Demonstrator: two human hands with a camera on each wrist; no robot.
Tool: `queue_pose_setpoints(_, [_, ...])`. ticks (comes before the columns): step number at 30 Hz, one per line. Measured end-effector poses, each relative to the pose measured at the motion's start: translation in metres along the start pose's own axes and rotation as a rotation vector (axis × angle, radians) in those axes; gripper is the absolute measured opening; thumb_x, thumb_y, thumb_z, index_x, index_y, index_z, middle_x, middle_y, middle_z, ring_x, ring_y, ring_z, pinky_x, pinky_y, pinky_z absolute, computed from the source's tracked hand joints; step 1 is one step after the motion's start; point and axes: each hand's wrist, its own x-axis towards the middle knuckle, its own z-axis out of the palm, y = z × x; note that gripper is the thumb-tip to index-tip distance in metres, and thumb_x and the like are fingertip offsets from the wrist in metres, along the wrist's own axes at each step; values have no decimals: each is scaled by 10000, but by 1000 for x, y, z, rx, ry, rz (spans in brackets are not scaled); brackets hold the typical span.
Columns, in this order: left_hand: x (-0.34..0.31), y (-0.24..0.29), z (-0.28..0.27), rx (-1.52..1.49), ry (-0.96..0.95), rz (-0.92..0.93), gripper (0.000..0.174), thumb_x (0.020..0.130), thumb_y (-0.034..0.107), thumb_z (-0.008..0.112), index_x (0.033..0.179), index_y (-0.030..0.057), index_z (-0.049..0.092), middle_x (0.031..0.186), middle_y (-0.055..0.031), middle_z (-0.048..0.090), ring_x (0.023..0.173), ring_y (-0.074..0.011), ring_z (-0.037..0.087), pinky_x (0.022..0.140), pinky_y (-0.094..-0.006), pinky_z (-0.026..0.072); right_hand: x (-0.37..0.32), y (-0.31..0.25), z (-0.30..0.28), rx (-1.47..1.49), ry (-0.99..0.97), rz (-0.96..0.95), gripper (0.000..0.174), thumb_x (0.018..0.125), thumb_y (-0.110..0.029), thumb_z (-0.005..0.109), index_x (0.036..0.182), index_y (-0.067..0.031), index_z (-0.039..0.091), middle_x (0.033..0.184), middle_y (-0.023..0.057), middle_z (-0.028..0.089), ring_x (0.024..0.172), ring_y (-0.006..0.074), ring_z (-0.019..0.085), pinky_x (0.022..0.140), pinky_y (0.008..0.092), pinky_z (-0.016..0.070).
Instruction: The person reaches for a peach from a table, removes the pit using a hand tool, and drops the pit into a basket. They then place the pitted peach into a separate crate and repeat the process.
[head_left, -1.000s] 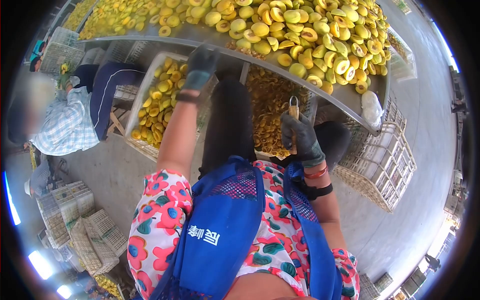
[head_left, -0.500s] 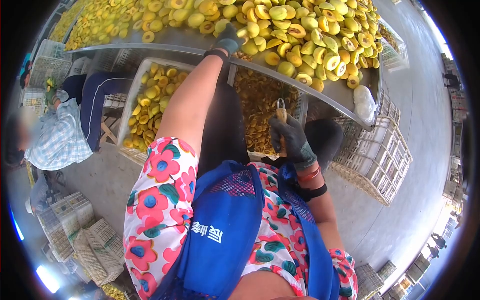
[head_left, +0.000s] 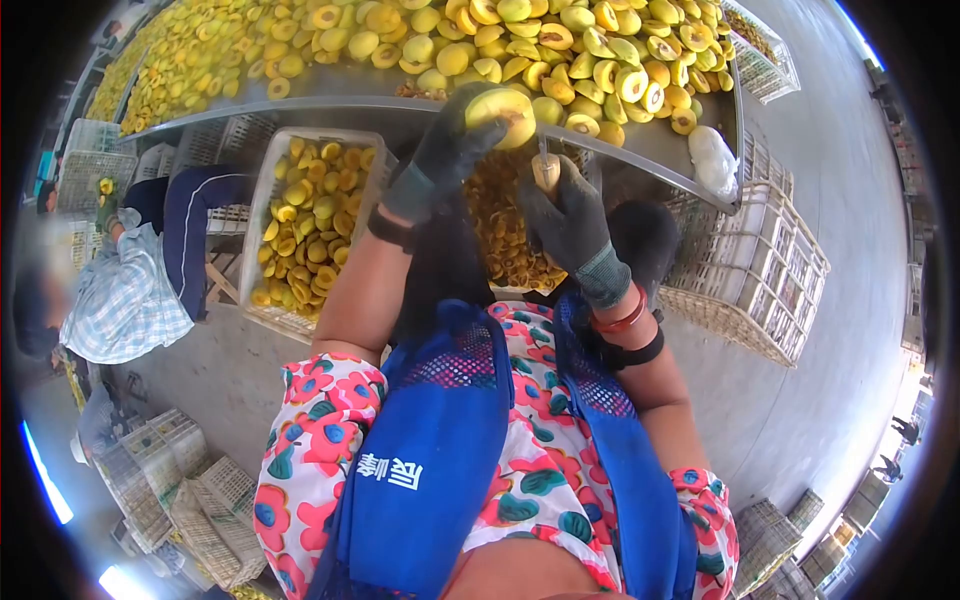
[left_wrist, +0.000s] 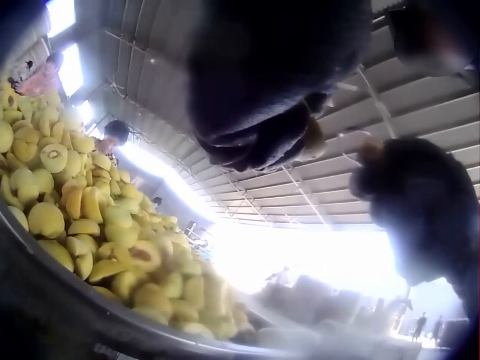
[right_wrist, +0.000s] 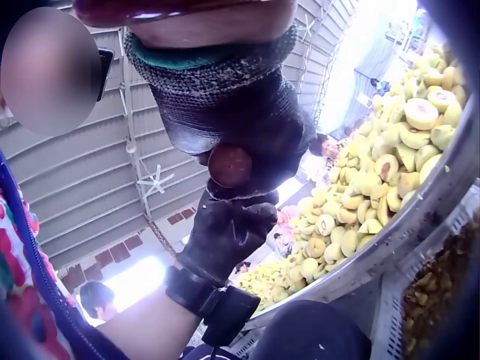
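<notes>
My gloved left hand [head_left: 440,155] grips a yellow-green peach half [head_left: 508,112], its cut face up, just in front of the metal table edge. In my gloved right hand [head_left: 575,225] is a pitting tool [head_left: 546,172] with a wooden handle and a thin metal loop. Its tip points up, close beside the peach half. In the right wrist view, the round handle end [right_wrist: 230,166] sticks out of the right fist, and the left hand [right_wrist: 229,234] shows behind it. Both dark hands face each other in the left wrist view, the fruit mostly hidden there.
A metal table [head_left: 330,104] bears a heap of peach halves [head_left: 560,45]. Below it, a crate [head_left: 256,215] of peach halves stands left, and pit scraps [head_left: 515,240] lie between my knees. A white bag [head_left: 713,160] and crates [head_left: 745,265] are right; another person [head_left: 130,290] sits left.
My left hand reached up to the heap on the table, then came back toward me with a peach half. The right hand rose with the tool to meet it.
</notes>
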Motion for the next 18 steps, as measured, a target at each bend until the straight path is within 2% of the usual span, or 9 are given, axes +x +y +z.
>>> queue_pose_setpoints(2, [-13, 11, 12, 78, 10, 111, 440, 872, 265, 603, 1218, 12, 505, 1133, -78, 575, 1042, -158, 544, 922, -300, 432, -4, -5, -2, -19, 28, -57, 211, 826, -137, 644, 936, -12, 515, 797, 228, 620, 782, 407, 609, 598, 408, 474])
queue_pose_setpoints(5, [-23, 18, 26, 161, 12, 221, 441, 890, 273, 588, 1228, 9, 486, 1160, -98, 559, 1068, -179, 536, 935, -314, 427, -9, -4, -4, -1, 17, -74, 205, 831, -117, 635, 959, -4, 522, 781, 213, 624, 739, 376, 632, 601, 398, 479])
queue_pose_setpoints(7, [-28, 18, 32, 106, 17, 259, 450, 900, 269, 586, 1239, 4, 453, 1176, -118, 541, 1078, -196, 535, 933, -320, 435, -13, -4, -2, 83, 7, -61, 192, 845, -95, 614, 980, 5, 522, 773, 184, 632, 702, 335, 639, 609, 396, 485])
queue_pose_setpoints(10, [-25, 10, 39, 139, 29, 372, 459, 917, 297, 557, 1250, 2, 444, 1185, -137, 537, 1093, -225, 531, 956, -336, 418, -17, -6, 0, 201, -20, -6, 171, 873, -72, 576, 1017, 8, 528, 747, 118, 627, 625, 231, 619, 570, 351, 485])
queue_pose_setpoints(14, [-28, 10, 50, 163, 88, 427, 462, 924, 324, 541, 1239, -4, 460, 1185, -146, 536, 1098, -242, 529, 960, -345, 415, -23, -22, -10, 546, -175, 263, 152, 903, -65, 528, 1042, -7, 542, 722, 31, 590, 546, 96, 555, 482, 246, 448])
queue_pose_setpoints(17, [-30, 5, 51, 133, 119, 428, 450, 925, 325, 540, 1222, -6, 478, 1180, -146, 539, 1093, -241, 531, 953, -346, 421, -24, -23, -15, 640, -285, 266, 169, 907, -66, 514, 1066, -14, 541, 710, 4, 561, 500, 44, 508, 440, 194, 404])
queue_pose_setpoints(18, [-30, 3, 51, 141, 126, 435, 444, 926, 324, 539, 1218, -6, 484, 1175, -145, 542, 1085, -238, 537, 946, -345, 427, -24, -24, -12, 589, -245, 241, 161, 910, -73, 511, 1058, -13, 537, 698, 3, 556, 495, 49, 505, 436, 200, 402])
